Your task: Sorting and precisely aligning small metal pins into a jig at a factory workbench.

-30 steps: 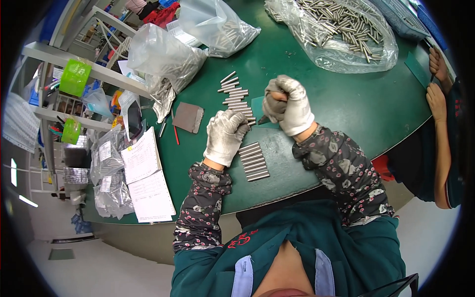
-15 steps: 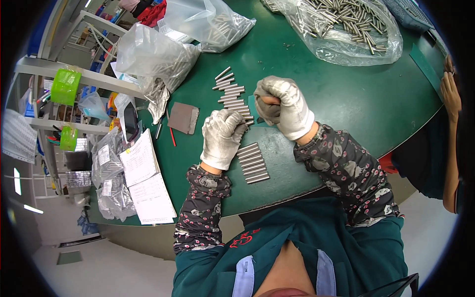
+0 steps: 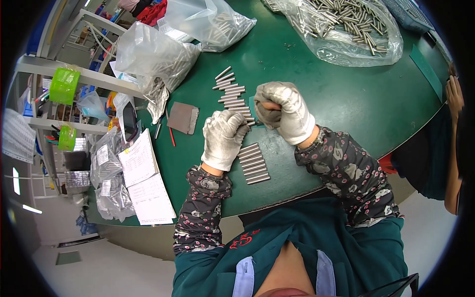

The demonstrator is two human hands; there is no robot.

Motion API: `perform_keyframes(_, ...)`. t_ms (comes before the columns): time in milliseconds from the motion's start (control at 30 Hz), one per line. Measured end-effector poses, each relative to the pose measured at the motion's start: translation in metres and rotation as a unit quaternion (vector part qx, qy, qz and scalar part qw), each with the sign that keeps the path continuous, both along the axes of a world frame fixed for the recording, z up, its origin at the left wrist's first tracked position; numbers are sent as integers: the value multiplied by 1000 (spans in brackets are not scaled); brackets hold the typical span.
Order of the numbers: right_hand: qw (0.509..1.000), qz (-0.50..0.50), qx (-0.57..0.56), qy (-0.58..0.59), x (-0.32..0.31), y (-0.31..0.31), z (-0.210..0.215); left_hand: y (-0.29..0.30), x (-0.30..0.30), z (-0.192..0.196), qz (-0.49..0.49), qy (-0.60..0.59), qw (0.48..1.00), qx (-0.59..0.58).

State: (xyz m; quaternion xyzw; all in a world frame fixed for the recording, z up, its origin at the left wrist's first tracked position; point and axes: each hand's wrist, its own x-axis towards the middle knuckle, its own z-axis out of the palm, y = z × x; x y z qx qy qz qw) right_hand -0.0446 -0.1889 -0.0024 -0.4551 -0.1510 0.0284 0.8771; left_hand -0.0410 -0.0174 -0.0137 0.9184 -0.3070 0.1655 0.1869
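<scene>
Both my hands wear pale gloves with greyed fingertips. My left hand (image 3: 223, 140) is closed, its fingertips curled together at the near end of a staggered column of metal pins (image 3: 233, 94); what they pinch, if anything, is hidden. Just to its right, my right hand (image 3: 284, 110) is closed in a fist with the thumb folded over. A small dark tip shows below its fingers, but I cannot make out what it belongs to. Nearer to me, a neat row of several metal pins (image 3: 254, 164) lies side by side on the green tabletop (image 3: 341, 109).
An open plastic bag (image 3: 356, 52) of loose pins lies at the far right. Two clear bags (image 3: 153, 54) stand far left. A grey square pad (image 3: 183, 118), a red pen (image 3: 171, 133), a notebook (image 3: 147, 183) and a phone (image 3: 130, 122) lie left. Another person's hand (image 3: 454, 93) rests at the right edge.
My right hand has shifted slightly toward me, still closed. My left hand has moved a touch to the right. The rows of pins look nearly the same.
</scene>
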Motion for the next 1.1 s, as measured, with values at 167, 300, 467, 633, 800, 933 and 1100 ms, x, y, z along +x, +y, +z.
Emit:
perform_keyframes(167,1000,-1,9,3,-1,0,2,1,1,0,-2,-6,1000,-1)
perform_keyframes(300,1000,-9,13,1,-1,1,3,1,1,-1,-2,-5,1000,1)
perform_keyframes(467,1000,-11,18,1,-3,0,3,0,1,-1,-6,1,1000,1)
perform_keyframes(633,1000,-18,16,13,-3,3,6,0,2,-4,-4,7,1000,-6)
perform_keyframes(800,998,-47,-10,29,-1,12,13,0,3,0,-10,37,999,4)
perform_keyframes(933,999,-30,-29,17,5,12,9,-3,4,4,-28,21,999,5)
perform_keyframes(1100,995,-65,-74,-23,10,18,6,1,3,-2,-5,14,1000,9)
